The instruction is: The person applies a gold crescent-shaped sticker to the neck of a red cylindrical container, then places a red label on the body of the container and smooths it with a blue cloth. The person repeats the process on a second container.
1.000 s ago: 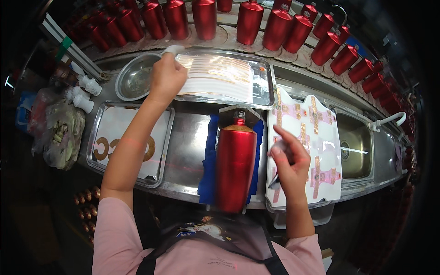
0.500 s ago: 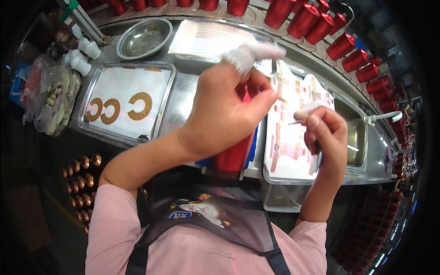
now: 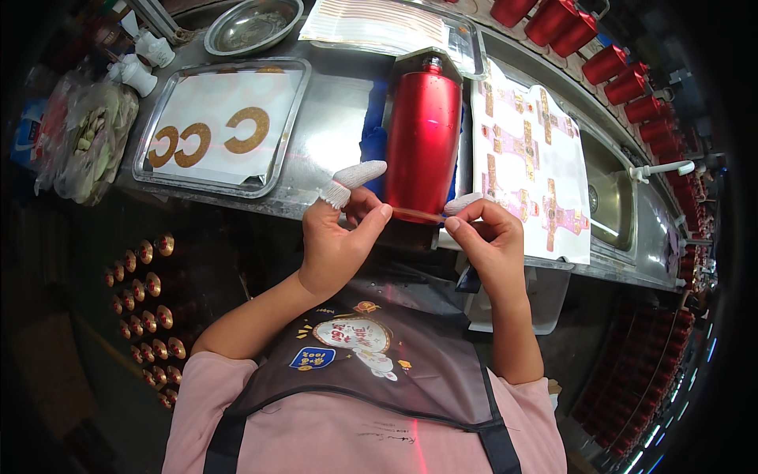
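Note:
A shiny red bottle (image 3: 423, 142) lies on a blue cloth (image 3: 373, 141) at the table edge, its threaded metal neck pointing away from me. Across its near end runs a thin, slightly blurred reddish-gold strip (image 3: 417, 214). My left hand (image 3: 338, 238) pinches the strip's left end between thumb and finger. At the other end my right hand (image 3: 491, 241) pinches it the same way. White knitted covers sit on a finger of each hand, the left one (image 3: 359, 177) and the right one (image 3: 463, 203). I cannot tell whether the strip touches the bottle.
On the left, a metal tray (image 3: 290, 134) holds gold C-shaped pieces on white paper. Right of the bottle lies a sheet (image 3: 580, 229) with gold and pink decals, beside a sink (image 3: 624, 197). A metal bowl (image 3: 253, 28), striped sheets (image 3: 371, 28) and red bottles (image 3: 606, 63) stand farther back.
My left hand has come down and toward me from above the bottle, uncovering it. My right hand has moved left from the decal sheet. Both now hold the strip stretched between them.

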`<state>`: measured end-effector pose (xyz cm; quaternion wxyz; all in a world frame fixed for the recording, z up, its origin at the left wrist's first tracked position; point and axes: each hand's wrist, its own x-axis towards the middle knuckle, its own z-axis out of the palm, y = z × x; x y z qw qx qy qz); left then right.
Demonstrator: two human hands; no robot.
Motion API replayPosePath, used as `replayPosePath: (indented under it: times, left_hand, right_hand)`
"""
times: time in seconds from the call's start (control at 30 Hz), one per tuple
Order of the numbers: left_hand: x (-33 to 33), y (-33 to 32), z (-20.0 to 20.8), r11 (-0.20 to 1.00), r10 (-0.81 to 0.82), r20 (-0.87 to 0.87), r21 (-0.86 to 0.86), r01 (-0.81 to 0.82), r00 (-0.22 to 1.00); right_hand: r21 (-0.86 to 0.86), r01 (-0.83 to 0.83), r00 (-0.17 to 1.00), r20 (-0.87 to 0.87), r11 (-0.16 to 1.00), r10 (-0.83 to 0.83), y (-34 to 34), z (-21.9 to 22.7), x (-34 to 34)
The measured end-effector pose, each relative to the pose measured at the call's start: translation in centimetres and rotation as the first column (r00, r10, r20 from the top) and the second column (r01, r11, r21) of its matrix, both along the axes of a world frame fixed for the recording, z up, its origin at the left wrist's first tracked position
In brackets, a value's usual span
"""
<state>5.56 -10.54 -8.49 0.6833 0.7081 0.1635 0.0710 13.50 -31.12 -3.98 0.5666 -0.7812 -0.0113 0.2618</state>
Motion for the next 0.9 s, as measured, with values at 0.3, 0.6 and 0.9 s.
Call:
replayPosePath:
  times: [0.3, 0.6, 0.9]
  left_hand:
    - [1.9, 2.8, -1.3, 0.901, -0.151, 0.136, 0.427, 0.079, 0.979]
    - [2.5, 3.7, -0.4, 0.864, -0.367, 0.072, 0.395, 0.311, 0.927]
    - [3.7, 2.6, -0.8, 0.941, -0.264, 0.022, -0.214, 0.262, 0.964]
  right_hand:
    - [-0.005, 0.023, 0.999, -0.035, 1.000, -0.023, 1.6, 0.9, 0.2]
    - [0.020, 0.092, 0.989, -0.121, 0.996, -0.088, 1.0, 1.4, 0.6]
    - [0.014, 0.112, 0.982, -0.157, 0.994, -0.108, 1.1, 4.3, 0.6]
